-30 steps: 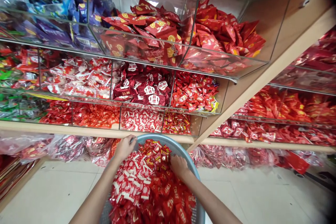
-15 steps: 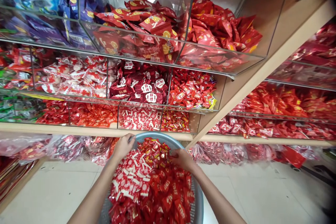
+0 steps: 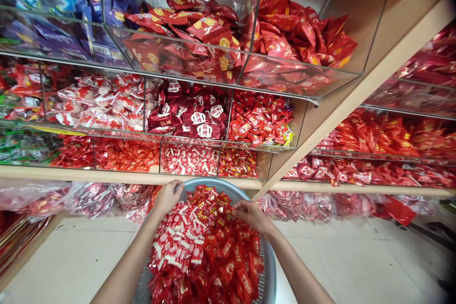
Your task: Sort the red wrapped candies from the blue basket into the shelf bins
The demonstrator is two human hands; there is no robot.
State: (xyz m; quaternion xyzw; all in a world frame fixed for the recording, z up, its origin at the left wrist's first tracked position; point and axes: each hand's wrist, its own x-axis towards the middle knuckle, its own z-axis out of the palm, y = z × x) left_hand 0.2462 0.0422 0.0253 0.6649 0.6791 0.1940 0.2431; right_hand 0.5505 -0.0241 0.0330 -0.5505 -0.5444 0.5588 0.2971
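A grey-blue plastic basket (image 3: pixel 270 266) full of wrapped candies is in front of me, below the shelves. My left hand (image 3: pixel 170 198) is closed on its far left rim, thumb toward the inside. Inside, red-and-white candies (image 3: pixel 178 237) lie on the left, plain red ones (image 3: pixel 231 259) on the right and near side, and small red-and-yellow ones (image 3: pixel 210 202) at the far side. My right hand (image 3: pixel 251 214) is over the far right part of the basket, fingers pinched at a small red-and-yellow candy (image 3: pixel 225 208). Its fingertips partly hide what they touch.
Behind the basket stands a wooden shelf (image 3: pixel 117 177) with clear bins of wrapped sweets, including maroon packets (image 3: pixel 199 118) and red packets (image 3: pixel 210 33). A slanting wooden post (image 3: pixel 342 104) divides it from more bins at right. Plastic bags (image 3: pixel 90 199) lie beneath, on a tiled floor (image 3: pixel 89 256).
My right hand has shifted slightly and its fingers show more clearly, pinched beside the red-and-yellow candies. My left hand keeps its place on the basket rim.
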